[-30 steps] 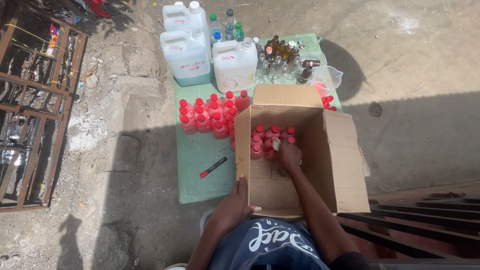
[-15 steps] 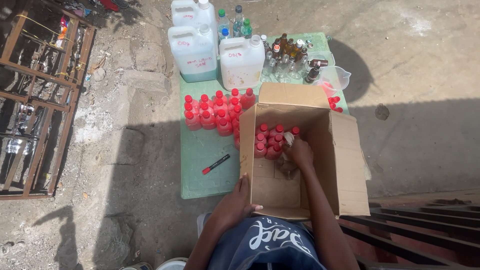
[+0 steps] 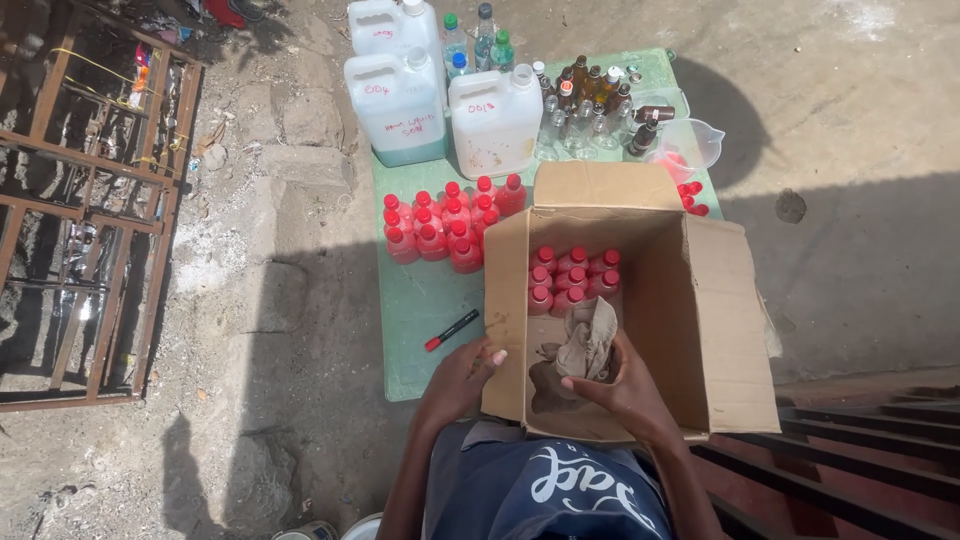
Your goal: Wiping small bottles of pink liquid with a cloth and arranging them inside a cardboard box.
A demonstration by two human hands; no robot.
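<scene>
An open cardboard box (image 3: 735,300) stands on a green mat (image 3: 420,300) in front of me. Several small bottles with red caps (image 3: 570,275) stand packed against the box's far left inner wall. My right hand (image 3: 620,385) is inside the box, gripping a crumpled beige cloth (image 3: 590,335) near the box's near side. My left hand (image 3: 460,375) presses against the outside of the box's left wall, fingers curled on the cardboard. More red-capped bottles (image 3: 445,220) stand grouped on the mat left of the box.
Three white jerrycans (image 3: 400,95) and several small glass and plastic bottles (image 3: 590,95) stand at the mat's far end. A clear jug (image 3: 690,150) sits behind the box. A red marker (image 3: 452,330) lies on the mat. A rusty metal frame (image 3: 90,200) stands left; steps lie right.
My right hand has drawn back from the bottles toward the near side of the box, now gripping the cloth. My left hand stays on the box's left wall.
</scene>
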